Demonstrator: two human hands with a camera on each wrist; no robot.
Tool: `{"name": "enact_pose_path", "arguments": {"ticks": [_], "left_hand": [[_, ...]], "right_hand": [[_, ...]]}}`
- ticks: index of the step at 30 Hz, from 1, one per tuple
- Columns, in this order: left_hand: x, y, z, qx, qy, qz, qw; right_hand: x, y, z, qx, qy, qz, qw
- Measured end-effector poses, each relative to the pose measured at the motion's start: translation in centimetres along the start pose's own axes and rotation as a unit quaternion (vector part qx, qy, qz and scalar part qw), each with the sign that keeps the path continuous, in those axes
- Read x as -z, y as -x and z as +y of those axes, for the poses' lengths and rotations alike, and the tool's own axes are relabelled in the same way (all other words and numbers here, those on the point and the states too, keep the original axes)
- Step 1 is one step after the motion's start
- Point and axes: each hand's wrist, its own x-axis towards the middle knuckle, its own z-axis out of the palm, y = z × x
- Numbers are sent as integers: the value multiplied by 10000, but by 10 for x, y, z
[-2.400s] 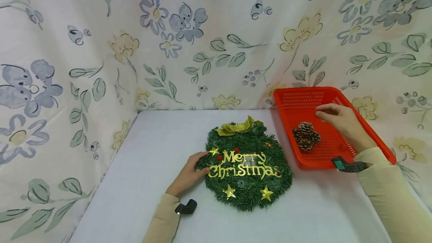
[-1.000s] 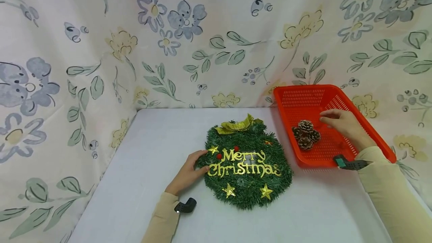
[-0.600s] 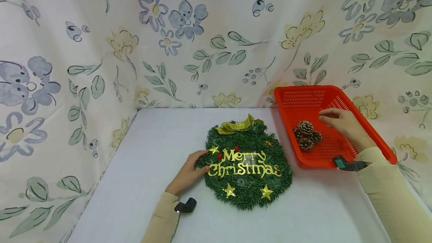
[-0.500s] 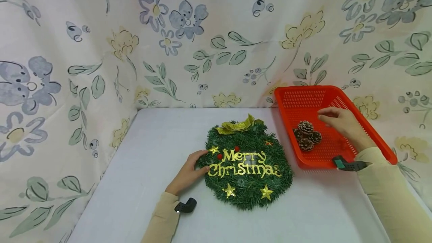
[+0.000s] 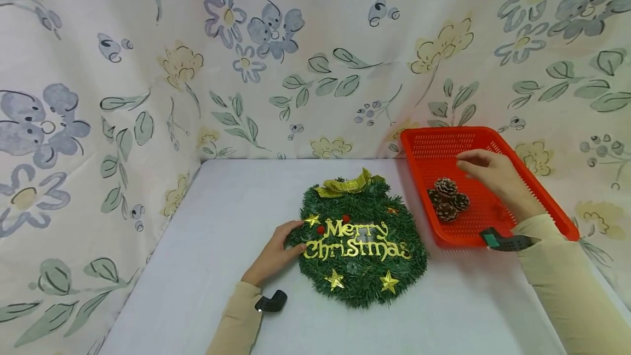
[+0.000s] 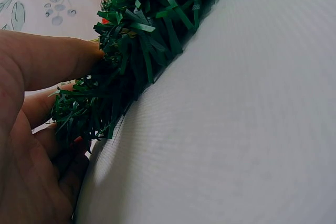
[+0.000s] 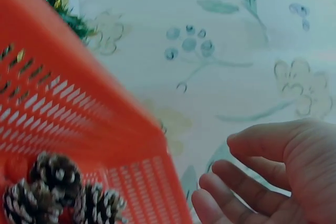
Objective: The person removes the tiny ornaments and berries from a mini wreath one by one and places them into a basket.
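A green tinsel wreath (image 5: 370, 267) with gold "Merry Christmas" lettering, gold stars, red berries and a gold bow lies on the table. My left hand (image 5: 273, 251) holds its left edge. In the left wrist view, the thumb presses the tinsel (image 6: 142, 30) from one side and the fingers curl behind it. Over the red basket (image 5: 434, 234) hovers my right hand (image 5: 495, 177), fingers loosely bent and holding nothing. Several pine cones (image 5: 446, 212) sit clustered at the basket's left side, apart from that hand. The right wrist view shows a gap between thumb and fingertips (image 7: 218, 169).
The basket has slotted walls and stands right of the wreath, close to the floral curtain (image 5: 330, 108) behind. A white cloth (image 5: 222, 207) covers the table. Each wrist wears a small black device, such as the left one (image 5: 272, 301).
My right hand has shifted slightly left and up over the basket, nearer the pine cones. The left hand, wreath and pine cones have stayed put.
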Motion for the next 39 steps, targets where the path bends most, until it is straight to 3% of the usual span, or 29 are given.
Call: {"name": "enact_pose_path", "arguments": {"ticks": [6, 16, 23, 31, 39], "left_hand": [[0, 0, -1, -47, 8, -11, 10000], [0, 0, 0, -23, -21, 7, 10000], [0, 1, 1, -25, -38, 20, 10000], [0, 1, 1, -59, -34, 20, 10000], [0, 2, 3, -12, -47, 34, 10000]], "right_hand": [[-7, 6, -20, 279, -194, 159, 9993], [-26, 12, -59, 807, -1028, 255, 9911], [-39, 13, -75, 1172, -1243, -9, 9853], [-55, 13, -87, 1180, -1336, -144, 9839], [-69, 13, -97, 1350, -1736, -357, 9749]]}}
